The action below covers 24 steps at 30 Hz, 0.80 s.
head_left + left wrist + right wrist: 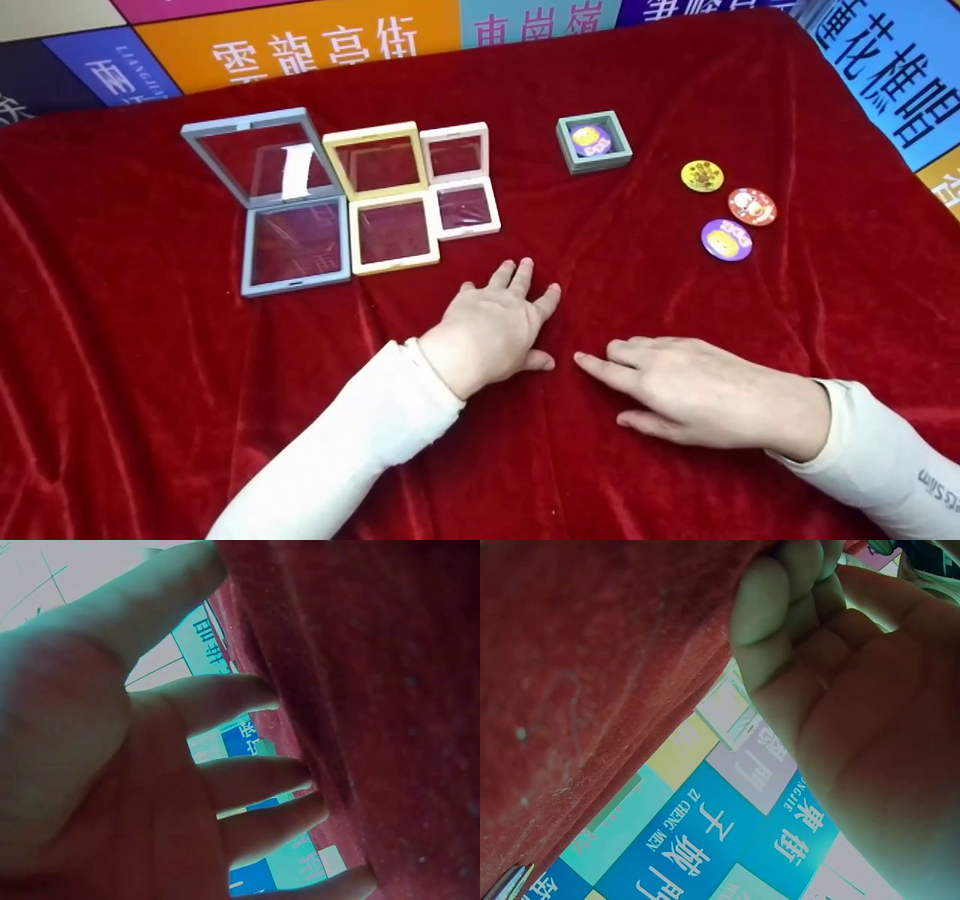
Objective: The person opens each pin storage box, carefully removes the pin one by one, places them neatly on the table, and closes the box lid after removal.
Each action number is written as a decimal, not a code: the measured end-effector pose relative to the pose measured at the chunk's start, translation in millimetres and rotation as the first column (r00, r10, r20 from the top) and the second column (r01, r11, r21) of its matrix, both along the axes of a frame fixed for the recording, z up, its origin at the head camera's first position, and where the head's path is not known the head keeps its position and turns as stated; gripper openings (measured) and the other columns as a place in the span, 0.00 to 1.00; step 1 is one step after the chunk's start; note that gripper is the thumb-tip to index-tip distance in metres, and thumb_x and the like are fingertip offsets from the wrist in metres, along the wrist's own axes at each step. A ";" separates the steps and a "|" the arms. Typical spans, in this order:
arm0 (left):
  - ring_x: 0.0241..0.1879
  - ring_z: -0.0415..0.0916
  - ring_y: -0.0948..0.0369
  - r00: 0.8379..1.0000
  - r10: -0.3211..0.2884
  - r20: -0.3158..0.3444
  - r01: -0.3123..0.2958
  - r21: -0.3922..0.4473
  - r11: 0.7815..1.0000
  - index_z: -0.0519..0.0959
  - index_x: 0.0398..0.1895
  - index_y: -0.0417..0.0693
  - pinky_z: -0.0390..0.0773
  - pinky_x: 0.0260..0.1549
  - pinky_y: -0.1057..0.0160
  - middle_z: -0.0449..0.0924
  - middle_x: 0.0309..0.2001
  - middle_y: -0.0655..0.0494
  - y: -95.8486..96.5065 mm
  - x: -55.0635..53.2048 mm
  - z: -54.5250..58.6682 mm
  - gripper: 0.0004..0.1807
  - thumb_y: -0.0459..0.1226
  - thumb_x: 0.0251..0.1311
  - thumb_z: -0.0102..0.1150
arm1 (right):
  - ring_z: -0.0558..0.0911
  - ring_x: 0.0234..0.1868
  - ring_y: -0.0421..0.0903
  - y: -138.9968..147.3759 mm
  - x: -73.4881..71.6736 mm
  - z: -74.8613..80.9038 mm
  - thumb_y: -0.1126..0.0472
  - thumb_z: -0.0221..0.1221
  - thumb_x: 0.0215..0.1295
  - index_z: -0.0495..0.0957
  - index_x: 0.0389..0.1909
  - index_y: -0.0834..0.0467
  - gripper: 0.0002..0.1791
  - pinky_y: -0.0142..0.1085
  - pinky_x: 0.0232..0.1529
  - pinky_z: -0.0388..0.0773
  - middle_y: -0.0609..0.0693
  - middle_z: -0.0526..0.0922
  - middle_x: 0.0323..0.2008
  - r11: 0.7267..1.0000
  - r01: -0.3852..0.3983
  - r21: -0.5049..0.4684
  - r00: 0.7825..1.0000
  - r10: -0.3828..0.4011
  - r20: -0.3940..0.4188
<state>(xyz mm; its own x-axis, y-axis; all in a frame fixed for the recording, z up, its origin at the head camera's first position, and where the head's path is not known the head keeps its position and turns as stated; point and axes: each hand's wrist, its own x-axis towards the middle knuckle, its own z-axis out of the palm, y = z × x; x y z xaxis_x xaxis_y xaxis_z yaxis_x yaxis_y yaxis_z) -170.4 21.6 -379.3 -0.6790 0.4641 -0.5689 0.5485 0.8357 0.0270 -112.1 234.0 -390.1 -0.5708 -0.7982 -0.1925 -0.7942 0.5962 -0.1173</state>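
Upper right in the head view, details on the yellow disc [702, 176] are too small to tell; lower right, the edge crops a sleeve [874, 439].

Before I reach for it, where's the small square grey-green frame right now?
In the head view, the grey-green frame sits above and right of centre on the red velvet cloth, between the whitish square frames and the round yellow badge.

Unfolded white frame [461, 180] beside yellow frame [388, 196]; purple badge [726, 240] flat.
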 end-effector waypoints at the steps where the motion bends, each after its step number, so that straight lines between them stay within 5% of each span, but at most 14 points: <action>1: 0.77 0.35 0.52 1.000 0.000 0.001 0.000 0.000 1.000 0.43 0.75 0.65 0.59 0.68 0.44 0.35 0.77 0.50 0.0 -0.1 -0.1 0.44 0.63 0.60 0.49 | 0.80 0.54 0.53 0.0 0.1 0.0 0.51 0.63 0.57 0.69 0.64 0.57 0.33 0.47 0.54 0.77 0.56 0.80 0.53 1.000 0.000 0.000 1.000 0.000 0.000; 24: 0.77 0.38 0.51 1.000 0.000 -0.017 0.000 0.017 1.000 0.46 0.75 0.64 0.61 0.66 0.43 0.38 0.77 0.48 0.1 -1.2 -1.9 0.45 0.63 0.57 0.50 | 0.81 0.52 0.51 -1.5 0.1 -1.5 0.51 0.64 0.57 0.69 0.63 0.59 0.34 0.45 0.53 0.77 0.56 0.81 0.51 0.999 -0.026 -0.022 0.999 0.025 -0.035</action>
<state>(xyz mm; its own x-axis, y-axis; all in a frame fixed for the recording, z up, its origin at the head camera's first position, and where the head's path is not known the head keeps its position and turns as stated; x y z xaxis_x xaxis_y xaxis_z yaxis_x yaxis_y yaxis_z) -171.6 21.7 -381.3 -0.6888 0.4735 -0.5489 0.5488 0.8353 0.0319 -112.0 232.5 -391.5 -0.5564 -0.8165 -0.1543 -0.8129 0.5733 -0.1026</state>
